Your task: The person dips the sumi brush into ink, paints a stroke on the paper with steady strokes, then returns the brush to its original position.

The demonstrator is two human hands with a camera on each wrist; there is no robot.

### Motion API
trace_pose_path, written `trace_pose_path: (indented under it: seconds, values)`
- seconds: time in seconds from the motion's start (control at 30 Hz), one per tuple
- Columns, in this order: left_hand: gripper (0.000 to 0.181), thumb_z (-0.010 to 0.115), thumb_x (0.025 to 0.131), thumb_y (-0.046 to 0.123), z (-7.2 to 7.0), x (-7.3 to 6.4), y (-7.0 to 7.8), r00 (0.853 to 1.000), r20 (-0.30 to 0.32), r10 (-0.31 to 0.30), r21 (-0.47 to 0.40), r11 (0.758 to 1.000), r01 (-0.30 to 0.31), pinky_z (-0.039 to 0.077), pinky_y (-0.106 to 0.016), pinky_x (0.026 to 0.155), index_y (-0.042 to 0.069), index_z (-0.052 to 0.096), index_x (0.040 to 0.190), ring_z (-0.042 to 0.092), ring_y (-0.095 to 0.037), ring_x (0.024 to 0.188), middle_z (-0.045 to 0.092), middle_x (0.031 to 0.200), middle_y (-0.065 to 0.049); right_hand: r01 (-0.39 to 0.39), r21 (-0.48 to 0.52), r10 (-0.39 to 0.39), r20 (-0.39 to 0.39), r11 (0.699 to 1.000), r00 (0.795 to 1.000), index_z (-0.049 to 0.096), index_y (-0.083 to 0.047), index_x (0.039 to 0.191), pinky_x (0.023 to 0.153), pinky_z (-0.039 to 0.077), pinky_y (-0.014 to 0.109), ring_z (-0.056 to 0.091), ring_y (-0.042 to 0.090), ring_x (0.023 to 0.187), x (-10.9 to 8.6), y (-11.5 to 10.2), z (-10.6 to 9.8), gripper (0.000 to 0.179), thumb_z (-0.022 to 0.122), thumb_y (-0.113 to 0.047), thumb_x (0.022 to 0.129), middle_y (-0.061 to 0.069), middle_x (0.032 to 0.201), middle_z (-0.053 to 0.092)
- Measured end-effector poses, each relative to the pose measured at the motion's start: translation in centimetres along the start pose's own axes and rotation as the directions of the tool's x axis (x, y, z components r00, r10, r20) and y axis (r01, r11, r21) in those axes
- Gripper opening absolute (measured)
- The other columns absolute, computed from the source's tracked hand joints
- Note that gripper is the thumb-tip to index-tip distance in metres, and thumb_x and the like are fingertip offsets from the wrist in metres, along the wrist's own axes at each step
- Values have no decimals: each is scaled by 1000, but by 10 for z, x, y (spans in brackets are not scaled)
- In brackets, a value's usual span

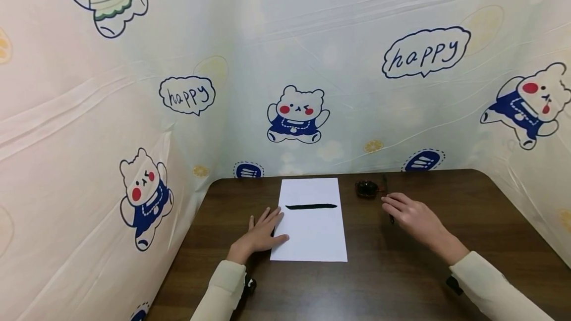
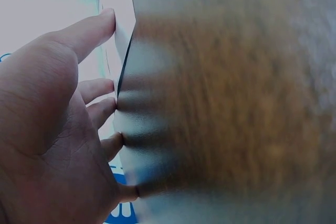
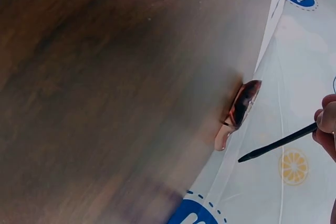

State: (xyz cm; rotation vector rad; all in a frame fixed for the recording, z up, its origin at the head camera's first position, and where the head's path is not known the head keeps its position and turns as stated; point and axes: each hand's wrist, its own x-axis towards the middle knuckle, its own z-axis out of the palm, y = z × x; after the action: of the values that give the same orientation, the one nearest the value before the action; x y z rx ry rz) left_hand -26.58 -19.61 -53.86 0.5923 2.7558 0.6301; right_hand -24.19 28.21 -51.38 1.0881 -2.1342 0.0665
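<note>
A white paper sheet lies on the brown table, with one thick black horizontal stroke across its upper part. My left hand rests on the sheet's left edge, fingers spread. The left wrist view shows the same hand with its fingertips along the edge. To the right of the paper, my right hand pinches a slim black writing brush above the table. Near its tip stands a small ink dish holding something dark; its reddish side and short handle show in the right wrist view. Brush and dish look apart there.
The dark wooden table ends at a patterned cloth curtain behind and on both sides. Dark wrist straps sit on both forearms, under light sleeves.
</note>
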Motion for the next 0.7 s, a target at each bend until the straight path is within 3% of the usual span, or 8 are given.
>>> trace_pose_path:
  seconds: [0.07, 0.13, 0.7]
  values:
    - [82, 63, 103, 51, 0, 1, -1, 1000, 3, -5, 5, 1000, 5, -5, -81, 122, 11, 34, 168, 8, -44, 166, 20, 179, -11, 6, -23, -5, 20, 1000, 1000, 78, 3, 113, 65, 64, 40, 73, 36, 105, 0, -1, 0, 57, 91, 14, 59, 21, 117, 78]
    - [82, 63, 103, 52, 0, 1, -1, 1000, 7, -11, 10, 1000, 11, -5, -81, 123, 12, 34, 168, 7, -42, 167, 20, 180, -9, 14, -43, -13, 31, 999, 999, 79, 2, 112, 65, 64, 39, 73, 35, 105, -1, -2, 0, 59, 94, 11, 56, 19, 116, 78]
    - [81, 64, 103, 54, 0, 1, -1, 1000, 4, -23, 4, 1000, 23, -4, -81, 123, 16, 35, 168, 7, -40, 168, 20, 180, -6, 35, -116, -18, 139, 993, 990, 81, -2, 110, 71, 65, 37, 74, 30, 105, -3, -7, 6, 47, 87, 8, 64, 13, 114, 81]
